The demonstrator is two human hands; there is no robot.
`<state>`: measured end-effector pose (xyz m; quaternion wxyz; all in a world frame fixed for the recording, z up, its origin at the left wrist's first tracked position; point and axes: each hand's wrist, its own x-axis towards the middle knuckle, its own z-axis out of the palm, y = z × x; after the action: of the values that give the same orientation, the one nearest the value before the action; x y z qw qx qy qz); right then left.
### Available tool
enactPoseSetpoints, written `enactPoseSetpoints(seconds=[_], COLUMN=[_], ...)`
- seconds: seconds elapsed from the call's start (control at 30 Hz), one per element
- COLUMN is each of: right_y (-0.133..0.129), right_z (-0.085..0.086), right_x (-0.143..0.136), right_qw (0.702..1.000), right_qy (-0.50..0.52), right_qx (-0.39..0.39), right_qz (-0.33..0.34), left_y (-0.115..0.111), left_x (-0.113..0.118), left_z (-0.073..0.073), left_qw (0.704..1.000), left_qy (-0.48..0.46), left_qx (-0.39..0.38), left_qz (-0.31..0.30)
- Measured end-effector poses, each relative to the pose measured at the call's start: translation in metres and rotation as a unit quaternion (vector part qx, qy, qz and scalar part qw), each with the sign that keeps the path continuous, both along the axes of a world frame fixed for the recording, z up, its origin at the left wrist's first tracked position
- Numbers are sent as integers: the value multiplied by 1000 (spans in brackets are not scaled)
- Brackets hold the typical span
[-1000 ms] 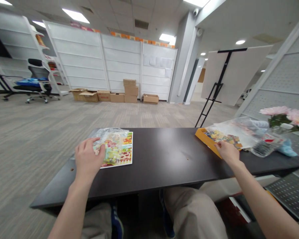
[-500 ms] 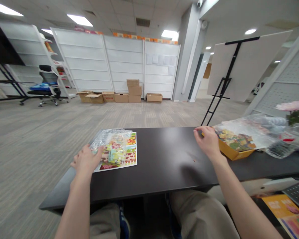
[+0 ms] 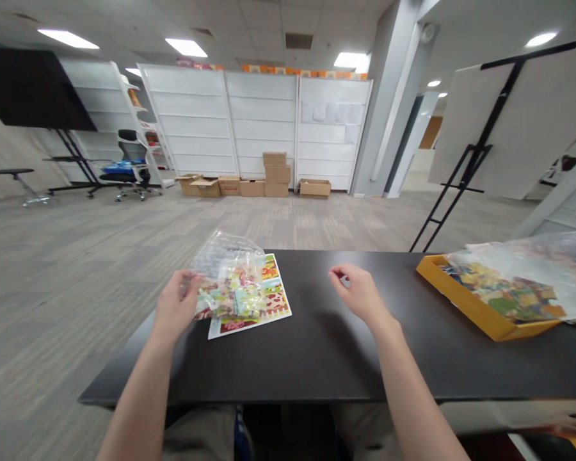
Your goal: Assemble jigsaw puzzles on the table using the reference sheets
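Note:
My left hand (image 3: 176, 301) pinches the left edge of a clear plastic bag (image 3: 228, 250) that holds colourful jigsaw puzzle pieces (image 3: 242, 298). Under the bag lies a printed puzzle board (image 3: 279, 301) with a white border and farm-like pictures, turned slightly on the black table (image 3: 288, 365). Over the middle of the table, to the right of the board, hovers my right hand (image 3: 360, 294). Its thumb and fingers are curled together in a pinch. A small greyish and red spot shows between them, too small to name.
At the right, a yellow box (image 3: 461, 301) holds more puzzle pieces under clear plastic wrapping (image 3: 532, 262). Beyond the table stand a board on a black stand (image 3: 480, 147), cardboard boxes (image 3: 276, 173), white shelving (image 3: 192, 121) and an office chair (image 3: 132, 160).
My right hand has come left from the yellow box to the table's middle. My left hand has closed on the bag's edge, and the bag and board have turned. The view has swung left.

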<state>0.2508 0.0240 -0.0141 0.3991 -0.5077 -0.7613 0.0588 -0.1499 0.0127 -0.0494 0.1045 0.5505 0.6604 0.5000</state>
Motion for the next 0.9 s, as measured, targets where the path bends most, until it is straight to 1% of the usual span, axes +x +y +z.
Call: enactPoseSetpoints(seconds=[0.1,0.17,0.27,0.33,0.43,0.5,0.57,0.63,0.7,0.77,0.8,0.83,0.87,0.9], right_y=[-5,-7,-11,-13,-15,-16,-18,-21,-24,-27,-28,-28,-28,-28], right_z=[-2,0,5,10,13,13,12,11,10,9,8,6,4,2], right_x=[-5,-8,-12,-14,-15,-13,-9,-4,1,4,4,3,2,1], right_qw=[997,996,995,988,965,949,931,906,873,844,834,831,835,850], right_qy=[-33,-22,48,119,211,229,222,212,197,171,158,147,138,132], right_qx=[-64,-70,-62,-72,-122,-169,-223,-284,-349,-405,-425,-436,-436,-421], right_qz=[36,42,54,65,100,139,183,230,277,308,314,314,306,290], left_y=[-13,-21,-27,-27,-20,-13,-5,2,8,15,17,20,22,24], left_x=[10,20,40,54,75,86,96,105,113,119,122,125,128,131], left_z=[10,19,32,38,42,42,43,44,45,46,45,43,41,39], left_qw=[991,978,958,949,941,932,925,927,936,946,949,951,952,953], left_qy=[-125,-188,-259,-276,-251,-233,-218,-195,-154,-96,-66,-40,-19,-5], left_qx=[21,37,44,24,-39,-78,-98,-102,-97,-82,-73,-61,-48,-34], left_qz=[-51,-79,-118,-152,-221,-266,-295,-304,-301,-299,-300,-300,-301,-300])
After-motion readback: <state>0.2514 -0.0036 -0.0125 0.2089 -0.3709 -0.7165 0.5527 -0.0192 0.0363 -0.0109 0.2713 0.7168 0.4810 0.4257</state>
